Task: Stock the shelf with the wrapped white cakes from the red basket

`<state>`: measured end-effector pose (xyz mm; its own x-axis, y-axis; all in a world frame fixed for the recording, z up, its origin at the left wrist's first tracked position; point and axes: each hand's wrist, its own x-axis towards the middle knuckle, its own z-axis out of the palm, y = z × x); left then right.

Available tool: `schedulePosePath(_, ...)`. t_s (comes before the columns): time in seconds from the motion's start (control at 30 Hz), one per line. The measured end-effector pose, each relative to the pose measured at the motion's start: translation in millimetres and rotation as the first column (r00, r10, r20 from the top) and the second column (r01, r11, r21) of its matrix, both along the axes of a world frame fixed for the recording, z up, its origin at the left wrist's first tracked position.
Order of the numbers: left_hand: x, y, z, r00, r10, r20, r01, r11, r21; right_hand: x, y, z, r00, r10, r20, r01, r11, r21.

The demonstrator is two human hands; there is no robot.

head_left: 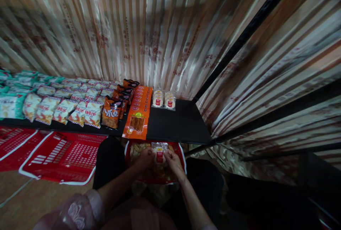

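Observation:
Between my two hands is a clear snack packet (159, 154) of pale round crackers with a red label. My left hand (146, 158) grips its left edge, and the fingers of my right hand (172, 159) are closed on its right edge. Below the packet, a red shopping basket (127, 151) with white handles sits at my knees, with wrapped snacks inside that I cannot make out well. Two similar packets, a left cracker packet (158, 99) and a right cracker packet (169, 100), lie at the back of the black shelf (178, 123).
Along the shelf to the left stand orange strip packs (138, 112), brown snack bags (110, 113), rows of white snack bags (77, 111) and green-white bags (12, 105). Another red basket (66, 155) is on the floor at left. Black poles (239, 45) and a striped curtain (160, 27) border the shelf.

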<state>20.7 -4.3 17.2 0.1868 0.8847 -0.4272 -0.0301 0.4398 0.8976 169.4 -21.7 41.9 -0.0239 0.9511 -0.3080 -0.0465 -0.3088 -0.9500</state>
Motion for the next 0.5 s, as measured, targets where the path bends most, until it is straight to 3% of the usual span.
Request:
schedulePosePath(0.2,2.0,2.9,4.0,0.998,0.046,-0.049,-0.043,0.998,0.055,1.5,1.5,2.6,0.998,-0.026,-0.060,0.027,0.999,0.030)
schedulePosePath(0.33,4.4,6.1,10.0,0.999,0.033,0.021,-0.034,0.994,0.099,3.2,3.9,3.7,0.993,-0.064,-0.095,0.066,0.998,0.016)
schedulePosePath(0.5,9.3,14.5,20.5,1.000,0.016,0.024,-0.019,0.995,0.102,7.0,7.8,3.6,0.991,-0.129,-0.042,0.130,0.991,0.031)
